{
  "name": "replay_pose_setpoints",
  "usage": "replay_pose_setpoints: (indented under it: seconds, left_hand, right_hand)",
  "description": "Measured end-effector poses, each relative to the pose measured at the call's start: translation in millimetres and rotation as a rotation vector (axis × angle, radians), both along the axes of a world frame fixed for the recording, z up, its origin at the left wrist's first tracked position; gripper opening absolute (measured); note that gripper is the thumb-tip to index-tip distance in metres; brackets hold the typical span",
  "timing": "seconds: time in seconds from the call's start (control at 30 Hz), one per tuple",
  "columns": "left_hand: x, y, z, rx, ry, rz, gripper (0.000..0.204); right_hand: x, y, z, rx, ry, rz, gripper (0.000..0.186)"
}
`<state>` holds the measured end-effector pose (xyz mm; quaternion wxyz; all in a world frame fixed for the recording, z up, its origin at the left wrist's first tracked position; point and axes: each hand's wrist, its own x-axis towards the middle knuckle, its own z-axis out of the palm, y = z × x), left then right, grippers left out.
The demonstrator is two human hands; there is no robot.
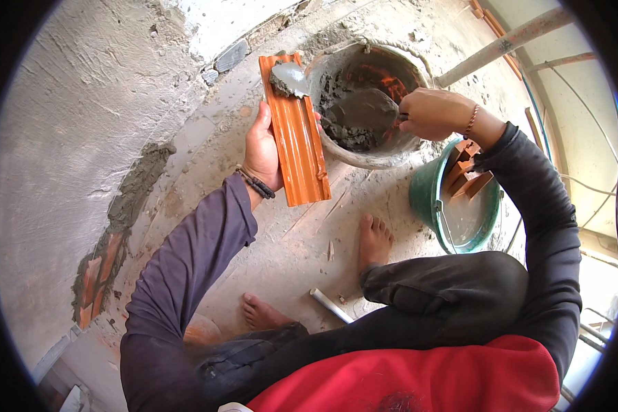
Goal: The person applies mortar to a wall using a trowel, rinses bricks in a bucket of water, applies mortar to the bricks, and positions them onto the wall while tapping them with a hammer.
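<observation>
My left hand (262,152) is wrapped round the edge of a long orange ridged tile (296,151), thumb on its near face. A wet grey lump of mortar (290,79) sits on the tile's far end. My right hand (434,113) is closed round a trowel, whose handle is mostly hidden in the fist. The mortar-coated blade of the trowel (367,110) is over the mouth of a round bucket (371,161). Inside that bucket lies more grey mortar (350,137), heaped toward its left side.
A green bucket (424,196) at the right holds cloudy water and several orange tile pieces (463,172). A rough plastered wall (96,123) rises on the left, with mortar and bricks along its foot. A pale pipe (331,305) lies near my feet. A pole (505,44) slants behind the mortar bucket.
</observation>
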<state>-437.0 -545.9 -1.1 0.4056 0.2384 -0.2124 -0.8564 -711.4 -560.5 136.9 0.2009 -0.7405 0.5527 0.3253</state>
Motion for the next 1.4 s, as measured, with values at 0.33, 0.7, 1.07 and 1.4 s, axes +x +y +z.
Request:
replay_pose_setpoints:
  seconds: [0.33, 0.7, 1.07, 1.4]
  left_hand:
    - [2, -1, -1, -0.003, -0.006, 0.016, 0.074]
    - [40, -4, 49, 0.097, 0.192, -0.061, 0.067]
    - [63, 14, 74, 0.104, 0.56, -0.168, 0.056]
    - [84, 16, 72, 0.146, 0.347, 0.071, 0.054]
  right_hand:
    - [-18, 4, 24, 0.268, -0.247, -0.318, 0.033]
    - [-24, 58, 52, -0.102, -0.804, -0.459, 0.017]
    - [31, 90, -6, -0.694, -0.836, -0.004, 0.017]
    - [14, 99, -18, -0.815, -0.693, 0.132, 0.026]
